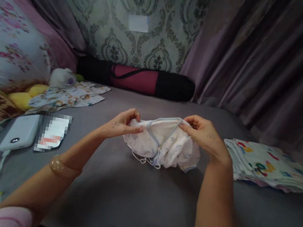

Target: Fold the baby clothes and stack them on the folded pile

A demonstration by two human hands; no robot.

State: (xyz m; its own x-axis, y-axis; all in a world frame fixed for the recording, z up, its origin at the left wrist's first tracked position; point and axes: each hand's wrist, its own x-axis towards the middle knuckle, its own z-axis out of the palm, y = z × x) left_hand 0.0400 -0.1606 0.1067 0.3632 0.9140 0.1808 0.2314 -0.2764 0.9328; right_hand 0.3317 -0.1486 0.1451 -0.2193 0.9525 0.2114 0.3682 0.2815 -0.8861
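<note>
Our L grip (pixel 120 123) & R grip (pixel 201 133): both pinched closed on wht blue-edged garment (pixel 172 150); folded cloth stack (pixel 269 165) lay R.

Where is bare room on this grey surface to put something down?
Bare: between the garment and the long bag behind it; also in front of the folded stack at right. Crowded: the left side, with power bank, cables and printed cloth.

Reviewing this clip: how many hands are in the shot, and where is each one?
2. The left hand pinches the left end of the white garment; the right hand holds its upper right edge. No other hand shows.
</note>
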